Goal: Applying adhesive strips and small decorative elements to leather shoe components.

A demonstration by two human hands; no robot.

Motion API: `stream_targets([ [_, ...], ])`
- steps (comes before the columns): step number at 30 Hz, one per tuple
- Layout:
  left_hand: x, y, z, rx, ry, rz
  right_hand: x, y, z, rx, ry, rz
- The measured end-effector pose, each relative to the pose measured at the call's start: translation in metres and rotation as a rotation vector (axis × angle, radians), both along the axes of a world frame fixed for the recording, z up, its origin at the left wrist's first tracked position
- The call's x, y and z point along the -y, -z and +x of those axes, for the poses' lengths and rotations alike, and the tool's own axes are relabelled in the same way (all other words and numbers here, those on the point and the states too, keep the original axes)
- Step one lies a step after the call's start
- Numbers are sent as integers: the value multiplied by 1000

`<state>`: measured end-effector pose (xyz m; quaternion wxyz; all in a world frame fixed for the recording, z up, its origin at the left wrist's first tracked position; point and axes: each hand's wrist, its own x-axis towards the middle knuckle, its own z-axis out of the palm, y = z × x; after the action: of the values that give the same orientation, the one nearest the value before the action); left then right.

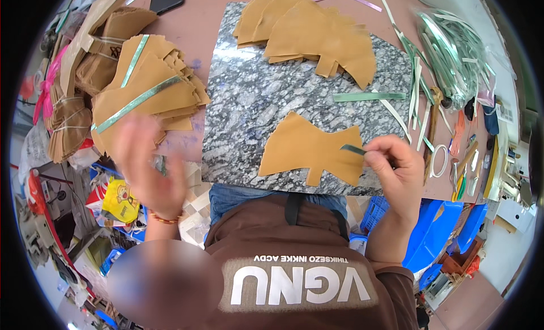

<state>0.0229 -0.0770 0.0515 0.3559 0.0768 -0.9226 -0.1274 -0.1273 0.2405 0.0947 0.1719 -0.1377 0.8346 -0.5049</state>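
Observation:
A tan bow-shaped cut piece [306, 150], perhaps leather, lies flat on the speckled stone slab [238, 114]. Over its right end, my right hand [396, 165] pinches a short dark green strip [352, 149] between thumb and fingertips. My left hand [150, 165], blurred by motion, is raised beside the left pile of tan pieces [153, 92]; its thumb stands apart from the fingers, and nothing shows in it. Two shiny green strips [139, 105] lie across that pile. Another green strip [369, 96] rests on the slab, above the single piece.
More tan pieces [317, 38] overlap at the slab's far edge. Tied brown bundles [71, 111] sit far left. A plastic bag of green strips [453, 58] lies at the right, with white strips [418, 97] nearby. Hand tools [462, 182] line the right table edge.

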Motion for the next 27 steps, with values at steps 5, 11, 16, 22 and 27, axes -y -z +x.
stream_targets([
  [5, -50, 12, -24, 61, 470, 129, 33, 7, 0, 75, -235, 70],
  [11, -61, 28, -19, 121, 478, 231, 61, 23, 5, 39, -357, 161],
  [16, -62, 33, -22, 94, 483, 211, 68, 25, 8, -18, -307, 225],
  [22, -62, 34, -22, 81, 470, 212, 74, 20, 12, -26, -277, 215],
  [27, -62, 36, -22, 71, 476, 215, 76, 28, 15, -121, -300, 237],
])
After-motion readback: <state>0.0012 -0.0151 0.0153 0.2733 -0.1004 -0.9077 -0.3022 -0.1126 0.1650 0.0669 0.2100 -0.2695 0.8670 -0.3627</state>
